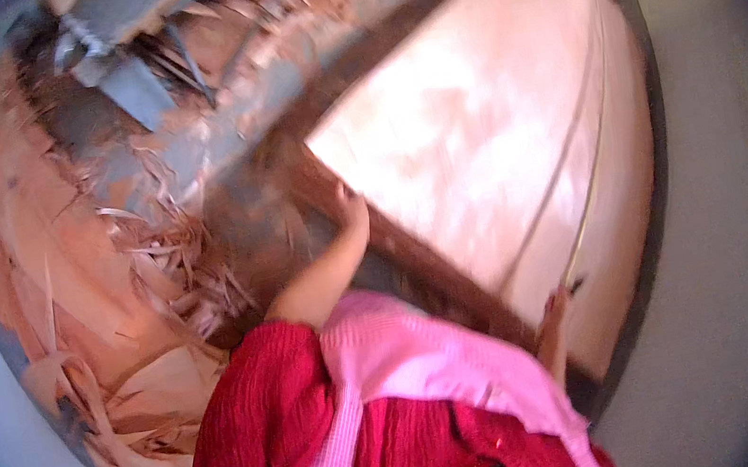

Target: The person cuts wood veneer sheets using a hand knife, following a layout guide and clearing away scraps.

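Observation:
A large pale pinkish wood veneer sheet (pixel 473 124) lies flat in front of me, on a dark brown base. My left hand (pixel 351 203) is at its near left corner edge, touching or just beside it; blur hides how the fingers lie. At the near right part of the sheet, my right hand (pixel 554 307) is closed around the near end of a long thin stick (pixel 592 188). The stick reaches away over the sheet and casts a shadow on it. A small dark tip shows beside the right fingers.
Torn veneer strips (pixel 182 260) and larger veneer scraps (pixel 63 267) litter the floor at left. A grey metal frame (pixel 128 82) stands at the far left. Grey floor (pixel 730 183) runs along the right side. The picture is motion-blurred.

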Tool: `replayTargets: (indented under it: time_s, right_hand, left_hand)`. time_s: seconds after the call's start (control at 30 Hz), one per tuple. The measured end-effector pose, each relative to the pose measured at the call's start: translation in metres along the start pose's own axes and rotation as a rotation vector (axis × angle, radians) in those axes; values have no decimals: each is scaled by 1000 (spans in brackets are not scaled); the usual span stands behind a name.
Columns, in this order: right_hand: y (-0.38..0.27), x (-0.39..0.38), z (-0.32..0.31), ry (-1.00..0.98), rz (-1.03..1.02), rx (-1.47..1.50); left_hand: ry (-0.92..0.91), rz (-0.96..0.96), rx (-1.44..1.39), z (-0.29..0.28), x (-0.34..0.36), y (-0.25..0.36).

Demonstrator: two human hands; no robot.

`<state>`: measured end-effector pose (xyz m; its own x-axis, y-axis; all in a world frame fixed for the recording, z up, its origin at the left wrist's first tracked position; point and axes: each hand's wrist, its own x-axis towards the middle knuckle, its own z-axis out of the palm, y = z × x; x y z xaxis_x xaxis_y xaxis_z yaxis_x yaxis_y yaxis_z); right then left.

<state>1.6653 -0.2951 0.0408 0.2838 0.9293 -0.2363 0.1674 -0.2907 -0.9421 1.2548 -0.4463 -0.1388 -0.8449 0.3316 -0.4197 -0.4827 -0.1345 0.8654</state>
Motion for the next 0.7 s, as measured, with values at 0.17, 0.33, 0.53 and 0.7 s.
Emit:
replayTargets:
  time_s: [0.17,0.33,0.53,0.7]
  right_hand:
    - [48,-51,75,-10,83,-7]
    - [-3,-126,260,-262,-13,88]
    - [-51,-248,544,-542,13,158]
    - [-102,-413,765,-732,142,350]
  left_hand:
    - [238,119,412,-152,45,28]
    - [-84,-17,205,-376,116,109]
    - [-71,-10,309,-528,188,183]
    - [-177,183,652,-475,256,335]
